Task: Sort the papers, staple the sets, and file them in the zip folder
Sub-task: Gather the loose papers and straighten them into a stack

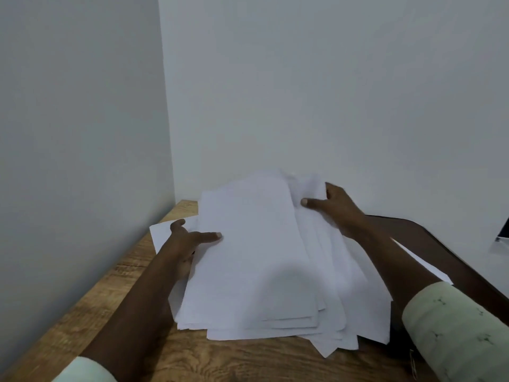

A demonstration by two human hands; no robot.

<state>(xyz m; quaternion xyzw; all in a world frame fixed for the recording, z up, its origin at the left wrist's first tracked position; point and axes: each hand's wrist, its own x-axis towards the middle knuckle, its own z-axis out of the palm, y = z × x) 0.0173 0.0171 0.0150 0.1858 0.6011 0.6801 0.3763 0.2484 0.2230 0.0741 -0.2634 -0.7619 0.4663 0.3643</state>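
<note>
Nearest, at 7 and 5 o'clock of the view: a pale green left sleeve [88, 372] and right sleeve [454, 326], with bare forearms reaching away toward 12. Beneath them, a wood-grain table [115, 312].

Next out, at the centre of the table: a loose paper stack [261, 271] of white sheets, edges fanned and uneven, corners poking out toward 5 o'clock. Sits between the two hands, held at both sides. Overlaps a dark brown folder [440, 244] at its 3 o'clock, lying flat on the table with one white sheet across it. Cannot tell whether zipped.

At the stack's 9 o'clock: the left hand [187, 239], clasping the left edge of the upper sheets. Thumb flat on top, pointing toward 3; other fingers tucked at or under the edge, mostly hidden. A single sheet jutting out below it toward 10.

Farther off, at the stack's 1 o'clock: the right hand [337, 205], gripping the far right corner. Thumb laid on top toward 9, fingers curled over the back edge, that end humped upward.

Farthest: plain white walls [330, 92], meeting in a corner at 11 o'clock.
</note>
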